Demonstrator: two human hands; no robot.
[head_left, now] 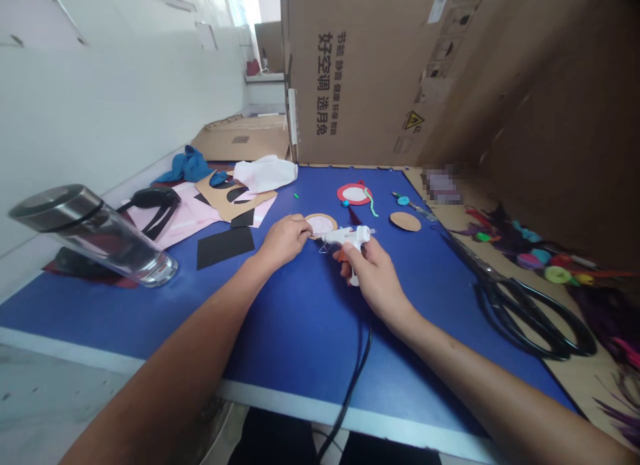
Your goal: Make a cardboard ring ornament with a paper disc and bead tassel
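Note:
My right hand [373,271] is wrapped around a white hot glue gun [353,237] with an orange trigger. Its nozzle points left, over the right side of a round cardboard disc [323,222] with a pale centre. At that disc's left edge, the curled fingers of my left hand [285,241] pinch the rim; the fingertips are partly hidden. Just beyond lie a red ring with a white centre [354,194], a light green strip [371,203] and a dark tassel [353,215]. A plain cardboard oval [405,221] rests to the right.
A glass bottle [117,241] stands left, near black paper [226,247] and paper scraps [235,201]. Large black-handled scissors [530,318] lie right, beside colourful trimmings [545,258]. A cardboard box [370,71] walls the back. The gun's cord [357,371] hangs over the front edge.

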